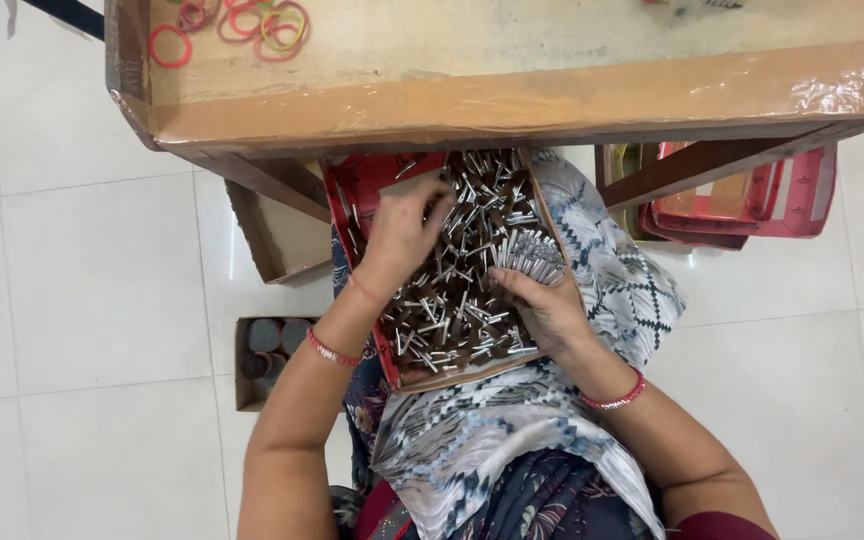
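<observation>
White floor tiles [82, 260] surround a seated person with a red-rimmed cardboard tray [350, 205] on the lap, heaped with small silver-tipped sticks [462, 280]. Left hand [402, 235] rests on the heap, fingers curled into the sticks. Right hand [547, 305] pinches a bundle of sticks [530, 262] at the tray's right edge. Rubber bands [252, 25] lie on the tabletop [512, 100] above

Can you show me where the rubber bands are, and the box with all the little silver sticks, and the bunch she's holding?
rubber bands [272, 25], head view, on one loop.
box of sticks [347, 190], head view, red rim.
bunch of sticks [532, 262], head view, silver ends.
</observation>
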